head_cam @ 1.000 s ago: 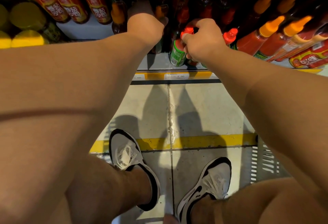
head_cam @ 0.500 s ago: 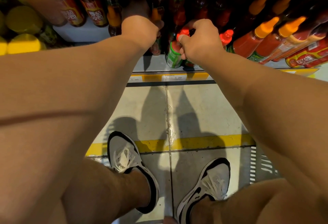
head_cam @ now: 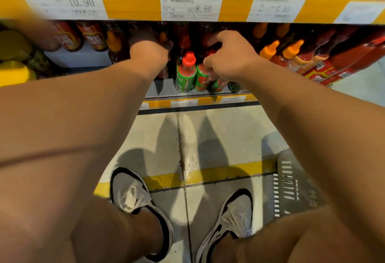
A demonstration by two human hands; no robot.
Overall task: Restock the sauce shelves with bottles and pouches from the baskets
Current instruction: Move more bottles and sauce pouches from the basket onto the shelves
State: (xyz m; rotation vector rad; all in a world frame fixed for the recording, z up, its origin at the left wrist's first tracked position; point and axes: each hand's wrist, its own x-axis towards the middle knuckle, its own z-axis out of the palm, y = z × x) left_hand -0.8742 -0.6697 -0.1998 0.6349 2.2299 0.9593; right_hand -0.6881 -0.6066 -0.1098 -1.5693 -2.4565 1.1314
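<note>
Nearest the camera, two grey shoes (head_cam: 136, 197) stand on the tiled floor (head_cam: 225, 135) either side of a yellow line (head_cam: 208, 174), much as they did a second ago. A grey slotted basket (head_cam: 291, 185) sits at the right, partly hidden by the right forearm; more of it shows than before.

Both bare arms reach forward into the lower shelf (head_cam: 160, 90). Since the earlier frames the view has tipped up, so the yellow price strip (head_cam: 133, 5) of the shelf above now fills the top, with tags reading 10.90, 8.50 and 7.50.

The right hand (head_cam: 231, 58) has moved to the right: a second ago it gripped the red cap of the green-labelled bottle (head_cam: 186, 74), which now stands free and upright near the shelf's front edge, just left of the hand. The hand's fingers are curled down over a second bottle (head_cam: 201, 78) of the same kind just beside the first, with more like it under the palm; whether the hand grips that bottle or only rests on it cannot be told.

The left hand (head_cam: 149, 53) stays deeper in the shelf, among dark bottles (head_cam: 116, 45) left of the green ones. Its fingers are hidden behind the knuckles, so its grasp cannot be told.

Further back, red ketchup bottles (head_cam: 91, 36) line the left, with yellow lids (head_cam: 14, 43) at the far left. Orange-capped bottles (head_cam: 291, 54) lean in a row on the right.
</note>
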